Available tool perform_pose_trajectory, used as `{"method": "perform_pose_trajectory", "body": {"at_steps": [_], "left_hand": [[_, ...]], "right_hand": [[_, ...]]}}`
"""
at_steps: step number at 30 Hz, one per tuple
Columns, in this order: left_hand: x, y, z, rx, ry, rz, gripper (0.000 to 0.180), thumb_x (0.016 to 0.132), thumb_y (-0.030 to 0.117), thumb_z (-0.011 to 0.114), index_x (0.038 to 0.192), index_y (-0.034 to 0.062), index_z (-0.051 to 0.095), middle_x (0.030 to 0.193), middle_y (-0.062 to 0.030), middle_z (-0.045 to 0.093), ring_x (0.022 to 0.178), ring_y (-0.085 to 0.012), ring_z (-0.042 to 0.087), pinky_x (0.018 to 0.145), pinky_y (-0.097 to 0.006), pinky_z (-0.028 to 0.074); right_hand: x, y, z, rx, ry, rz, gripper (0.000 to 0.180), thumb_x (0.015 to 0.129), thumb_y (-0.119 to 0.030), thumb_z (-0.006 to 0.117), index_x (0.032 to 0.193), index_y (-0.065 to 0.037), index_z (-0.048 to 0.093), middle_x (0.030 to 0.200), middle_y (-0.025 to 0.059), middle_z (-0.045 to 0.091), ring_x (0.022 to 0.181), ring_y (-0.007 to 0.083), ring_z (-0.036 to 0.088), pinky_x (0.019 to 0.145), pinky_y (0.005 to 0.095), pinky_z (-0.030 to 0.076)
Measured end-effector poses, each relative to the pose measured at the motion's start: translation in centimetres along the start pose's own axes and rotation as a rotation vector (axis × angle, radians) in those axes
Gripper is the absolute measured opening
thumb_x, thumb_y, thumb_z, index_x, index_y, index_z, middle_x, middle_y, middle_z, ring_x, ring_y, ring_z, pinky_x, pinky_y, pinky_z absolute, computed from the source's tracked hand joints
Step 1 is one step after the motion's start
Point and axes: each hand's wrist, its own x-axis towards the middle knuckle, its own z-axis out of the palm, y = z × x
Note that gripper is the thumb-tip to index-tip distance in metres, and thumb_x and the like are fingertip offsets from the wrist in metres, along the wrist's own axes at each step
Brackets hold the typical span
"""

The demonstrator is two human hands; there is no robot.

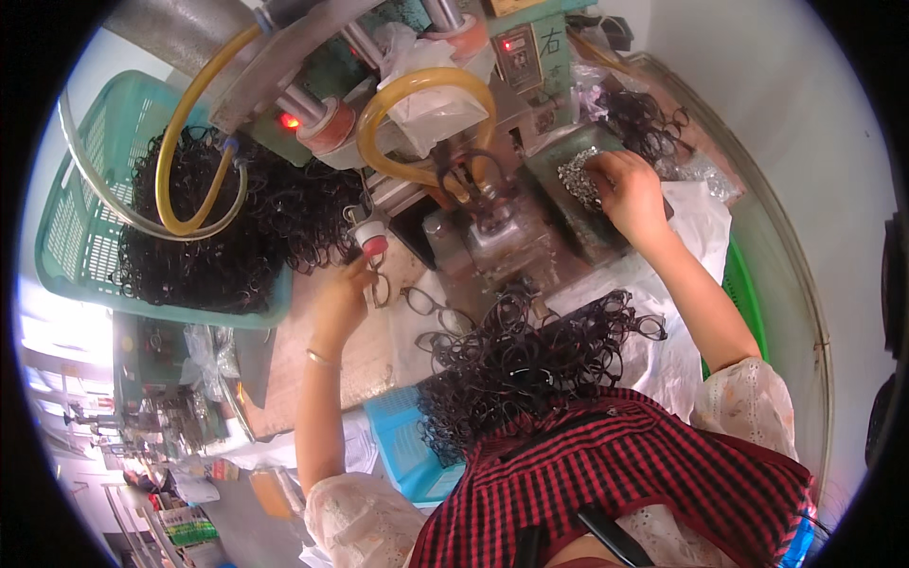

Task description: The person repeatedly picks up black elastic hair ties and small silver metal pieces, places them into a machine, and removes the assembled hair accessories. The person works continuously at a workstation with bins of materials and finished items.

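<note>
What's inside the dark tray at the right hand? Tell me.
Small silvery pieces lie in the tray; the right hand covers part of it, and anything beneath the pieces is hidden.

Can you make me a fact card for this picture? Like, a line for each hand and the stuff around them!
Left hand: near a red push button and an eyeglass frame; can't tell if it holds anything
Right hand: at a heap of small silvery pieces
Under the heap: dark tray
Left basket: teal, piled with dark eyeglass frames
By the apron: more dark frames, blue basket
</note>
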Motion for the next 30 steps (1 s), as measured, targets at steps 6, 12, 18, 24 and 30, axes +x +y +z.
{"method": "perform_pose_trajectory", "body": {"at_steps": [6, 12, 18, 24, 30], "left_hand": [[0.7, -2.1, 3.9, -0.235, -0.106, -0.003, 0.022, 0.071, -0.009, 0.062, 0.089, 0.0036, 0.064, 0.132, -0.019, 0.058, 0.122, -0.0361, 0.055, 0.098, -0.038, 0.046], [1.6, -1.6, 7.9, -0.338, 0.445, -0.306, 0.021, 0.087, 0.001, 0.061, 0.108, -0.0003, 0.062, 0.112, -0.019, 0.065, 0.105, -0.0322, 0.062, 0.09, -0.036, 0.048], [4.8, 3.9, 3.2, -0.627, 0.944, -0.561, 0.026, 0.104, 0.021, 0.042, 0.095, -0.0027, 0.05, 0.083, -0.0152, 0.06, 0.075, -0.0236, 0.056, 0.071, -0.036, 0.048], [0.4, 3.8, 4.6, -0.934, 0.763, -0.743, 0.032, 0.104, 0.034, 0.045, 0.094, 0.0056, 0.054, 0.072, 0.0008, 0.048, 0.061, -0.0093, 0.044, 0.055, -0.025, 0.037], [1.3, 11.0, -2.2, -1.214, 0.82, -0.489, 0.021, 0.101, 0.024, 0.055, 0.106, 0.004, 0.059, 0.082, -0.0006, 0.054, 0.068, -0.0101, 0.05, 0.063, -0.023, 0.044]], "right_hand": [[-3.1, 0.3, -2.2, 0.002, 0.079, 0.169, 0.011, 0.08, -0.002, 0.066, 0.091, -0.005, 0.07, 0.088, 0.013, 0.068, 0.086, 0.0319, 0.064, 0.076, 0.0393, 0.052], [-5.1, -2.5, -5.6, 0.203, 0.056, 0.291, 0.012, 0.082, -0.001, 0.07, 0.094, -0.003, 0.073, 0.092, 0.0112, 0.071, 0.085, 0.0238, 0.066, 0.078, 0.0318, 0.051], [0.9, -9.6, -3.0, 0.568, -0.02, 0.053, 0.02, 0.082, 0.0, 0.07, 0.102, -0.004, 0.071, 0.09, 0.0083, 0.072, 0.085, 0.0211, 0.068, 0.079, 0.0324, 0.051], [0.3, -11.8, 0.6, 0.978, -0.056, 0.329, 0.035, 0.085, 0.005, 0.062, 0.12, 0.0, 0.06, 0.093, 0.0057, 0.071, 0.092, 0.0108, 0.066, 0.084, 0.025, 0.049], [0.5, -12.7, 0.5, 1.177, -0.126, 0.44, 0.036, 0.086, 0.005, 0.062, 0.121, -0.001, 0.059, 0.091, 0.0045, 0.07, 0.088, 0.0098, 0.064, 0.083, 0.0234, 0.048]]}}
